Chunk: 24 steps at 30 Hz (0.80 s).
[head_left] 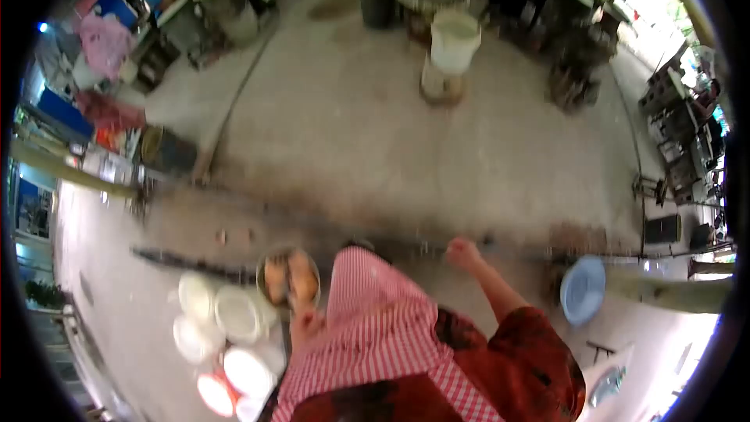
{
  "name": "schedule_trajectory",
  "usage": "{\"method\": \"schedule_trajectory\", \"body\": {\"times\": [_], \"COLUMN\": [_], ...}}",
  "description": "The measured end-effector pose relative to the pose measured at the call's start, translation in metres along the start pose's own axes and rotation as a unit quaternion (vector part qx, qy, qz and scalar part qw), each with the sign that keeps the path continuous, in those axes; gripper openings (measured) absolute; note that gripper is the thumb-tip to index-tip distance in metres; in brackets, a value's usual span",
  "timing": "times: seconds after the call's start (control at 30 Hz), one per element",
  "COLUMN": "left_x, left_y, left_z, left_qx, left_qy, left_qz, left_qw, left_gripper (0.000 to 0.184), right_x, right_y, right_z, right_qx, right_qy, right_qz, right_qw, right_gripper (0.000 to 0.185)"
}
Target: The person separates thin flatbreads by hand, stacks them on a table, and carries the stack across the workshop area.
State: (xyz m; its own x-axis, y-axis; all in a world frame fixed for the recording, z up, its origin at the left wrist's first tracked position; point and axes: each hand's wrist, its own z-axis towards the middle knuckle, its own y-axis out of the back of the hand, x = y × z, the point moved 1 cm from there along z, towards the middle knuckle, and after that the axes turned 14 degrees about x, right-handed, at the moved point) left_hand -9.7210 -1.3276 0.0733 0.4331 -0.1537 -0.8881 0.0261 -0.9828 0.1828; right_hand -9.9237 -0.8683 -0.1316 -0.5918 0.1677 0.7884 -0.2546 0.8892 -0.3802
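My left hand (307, 322) is low at my left side, its blurred fingers curled at the near edge of a round bucket (261, 291). It seems to grip the bucket there, though the handle itself is hard to make out. Inside the bucket lie orange-brown pieces (301, 275) with a dark strip between them; their kind is unclear. Out to the right, my right hand (462, 252) is closed in a loose fist, with nothing visible in it. A red-and-white checked apron (375, 305) covers my front.
Several pale buckets (238, 314) and a red-rimmed tub (217, 393) stand at left. A blue basin (583, 289) sits at right. Ahead, a white bucket (455, 51) rests on a low stand (441, 86), beyond a dark floor edge. Cluttered tables line both sides.
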Motion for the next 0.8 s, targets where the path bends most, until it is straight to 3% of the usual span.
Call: {"method": "schedule_trajectory", "body": {"times": [0.07, 0.1, 0.2, 0.3, 0.33, 0.37, 0.43, 0.5, 0.6, 0.67, 0.8], "left_x": [-0.032, -0.038, -0.026, -0.043, -0.063, -0.098, -0.183, -0.224, -0.246, -0.277, -0.312], "left_y": [0.015, 0.023, 0.048, 0.103, 0.108, 0.115, 0.154, 0.189, 0.242, 0.273, 0.326], "left_z": [0.066, 0.096, 0.223, 0.375, 0.418, 0.453, 0.516, 0.567, 0.678, 0.757, 0.918], "left_qx": [-0.018, -0.03, 0.026, 0.036, -0.02, -0.035, -0.049, -0.026, -0.019, -0.054, -0.092], "left_qy": [-0.019, 0.0, -0.081, 0.001, -0.021, -0.003, 0.045, 0.051, 0.028, 0.004, 0.014], "left_qz": [-0.119, -0.145, -0.277, -0.108, -0.09, -0.141, -0.214, -0.168, -0.114, -0.11, -0.118], "left_qw": [0.993, 0.989, 0.957, 0.994, 0.996, 0.989, 0.975, 0.984, 0.993, 0.992, 0.989], "left_gripper": [0.015, 0.015, 0.014, 0.015, 0.014, 0.013, 0.012, 0.012, 0.011, 0.01, 0.008], "right_x": [0.112, 0.148, 0.257, 0.328, 0.343, 0.35, 0.3, 0.279, 0.186, 0.242, 0.324], "right_y": [-0.044, -0.064, -0.125, -0.173, -0.179, -0.177, -0.112, -0.063, 0.065, 0.054, 0.032], "right_z": [0.09, 0.138, 0.278, 0.389, 0.422, 0.441, 0.506, 0.51, 0.521, 0.516, 0.655], "right_qx": [0.029, 0.049, 0.11, 0.161, 0.149, 0.135, 0.138, 0.043, -0.068, -0.092, -0.092], "right_qy": [-0.064, -0.017, 0.065, 0.039, 0.001, -0.044, -0.177, -0.242, -0.326, -0.424, -0.414], "right_qz": [-0.203, -0.219, -0.316, -0.232, -0.19, -0.149, -0.236, -0.332, -0.38, -0.333, -0.3], "right_qw": [0.977, 0.974, 0.94, 0.959, 0.971, 0.979, 0.945, 0.911, 0.863, 0.837, 0.854], "right_gripper": [0.02, 0.021, 0.023, 0.024, 0.024, 0.025, 0.025, 0.021, 0.022, 0.021, 0.021]}}
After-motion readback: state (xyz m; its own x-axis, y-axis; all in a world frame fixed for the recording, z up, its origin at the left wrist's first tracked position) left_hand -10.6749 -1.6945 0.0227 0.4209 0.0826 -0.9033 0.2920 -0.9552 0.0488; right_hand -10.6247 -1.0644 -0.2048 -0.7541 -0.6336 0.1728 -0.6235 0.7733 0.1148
